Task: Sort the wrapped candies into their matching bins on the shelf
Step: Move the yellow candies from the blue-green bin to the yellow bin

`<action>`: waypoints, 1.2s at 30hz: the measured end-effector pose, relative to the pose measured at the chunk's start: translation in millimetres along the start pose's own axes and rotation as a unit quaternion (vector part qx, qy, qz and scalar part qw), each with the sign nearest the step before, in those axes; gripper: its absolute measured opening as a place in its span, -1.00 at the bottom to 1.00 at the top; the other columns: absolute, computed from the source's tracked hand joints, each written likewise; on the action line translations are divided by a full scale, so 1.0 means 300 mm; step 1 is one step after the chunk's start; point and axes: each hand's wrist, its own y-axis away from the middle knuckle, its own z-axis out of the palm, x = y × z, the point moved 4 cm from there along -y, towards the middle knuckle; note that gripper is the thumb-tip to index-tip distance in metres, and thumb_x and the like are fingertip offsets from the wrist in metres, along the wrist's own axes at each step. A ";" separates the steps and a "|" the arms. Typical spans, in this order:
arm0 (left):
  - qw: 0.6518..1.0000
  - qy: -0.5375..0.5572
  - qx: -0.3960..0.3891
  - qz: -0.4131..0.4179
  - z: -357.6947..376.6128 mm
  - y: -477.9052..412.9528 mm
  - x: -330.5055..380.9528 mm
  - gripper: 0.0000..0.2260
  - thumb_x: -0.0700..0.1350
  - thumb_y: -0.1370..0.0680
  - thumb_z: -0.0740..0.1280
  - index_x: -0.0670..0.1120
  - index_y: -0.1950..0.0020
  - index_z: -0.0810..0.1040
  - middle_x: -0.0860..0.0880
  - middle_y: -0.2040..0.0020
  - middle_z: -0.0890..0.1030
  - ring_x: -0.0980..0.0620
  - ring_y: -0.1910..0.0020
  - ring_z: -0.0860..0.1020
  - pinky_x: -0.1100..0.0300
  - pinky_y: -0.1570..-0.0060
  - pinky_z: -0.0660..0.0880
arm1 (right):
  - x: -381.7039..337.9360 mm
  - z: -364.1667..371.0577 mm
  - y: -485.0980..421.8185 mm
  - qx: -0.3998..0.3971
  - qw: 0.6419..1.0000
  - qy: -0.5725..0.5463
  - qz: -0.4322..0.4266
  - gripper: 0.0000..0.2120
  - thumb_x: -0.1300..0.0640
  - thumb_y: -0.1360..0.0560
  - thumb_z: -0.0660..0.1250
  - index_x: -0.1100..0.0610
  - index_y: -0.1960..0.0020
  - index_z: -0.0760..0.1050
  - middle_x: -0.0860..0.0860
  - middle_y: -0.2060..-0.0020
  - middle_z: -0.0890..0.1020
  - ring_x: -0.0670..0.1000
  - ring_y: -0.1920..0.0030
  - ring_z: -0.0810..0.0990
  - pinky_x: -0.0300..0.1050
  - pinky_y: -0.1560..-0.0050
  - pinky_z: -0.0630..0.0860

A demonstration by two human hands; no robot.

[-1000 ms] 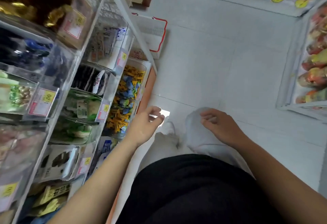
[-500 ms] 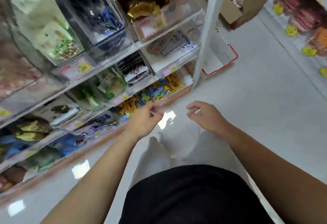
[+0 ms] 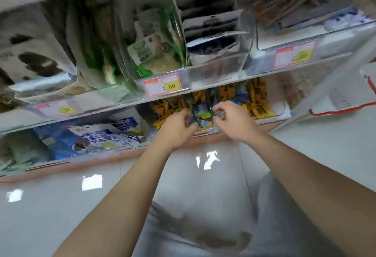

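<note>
Reaching under the shelf lip, left hand and right hand curled among wrapped candies, grips unclear.

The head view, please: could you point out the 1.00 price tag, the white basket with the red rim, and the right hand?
1.00 price tag [image 3: 162, 84], head view, centre of the label.
white basket [image 3: 333, 94], head view, its side wall.
right hand [image 3: 234, 123], head view, back of the hand.
</note>
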 end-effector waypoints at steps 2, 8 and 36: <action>0.998 -0.038 0.046 0.030 0.091 -0.110 -0.090 -0.62 0.06 -0.54 0.37 -0.08 -0.29 0.53 -0.09 -0.18 0.62 -0.14 -0.14 0.56 0.04 -0.07 0.50 | 0.064 0.116 -0.113 0.041 0.998 0.038 -0.037 -0.67 0.03 -0.51 0.35 0.05 -0.26 0.53 0.06 -0.11 0.56 0.11 -0.14 0.55 -0.05 -0.09 0.47; 0.957 -0.106 0.225 0.150 0.286 -0.302 -0.244 -0.37 0.15 -0.44 0.44 -0.01 -0.47 0.41 -0.13 -0.43 0.39 -0.25 -0.33 0.34 -0.06 -0.22 0.38 | 0.187 0.291 -0.290 0.161 0.956 0.169 -0.178 -0.34 -0.11 -0.37 0.32 0.05 -0.44 0.39 0.11 -0.49 0.27 0.31 -0.39 0.34 0.17 -0.32 0.40; 0.937 -0.105 0.287 0.167 0.272 -0.301 -0.237 -0.64 0.23 -0.51 0.34 0.03 -0.18 0.54 0.02 0.08 0.63 -0.06 0.05 0.62 0.10 0.20 0.52 | 0.085 0.284 -0.272 0.149 0.881 0.395 -0.213 -0.55 -0.24 -0.41 0.38 -0.16 -0.26 0.54 -0.05 -0.14 0.63 0.08 -0.08 0.59 -0.02 0.09 0.58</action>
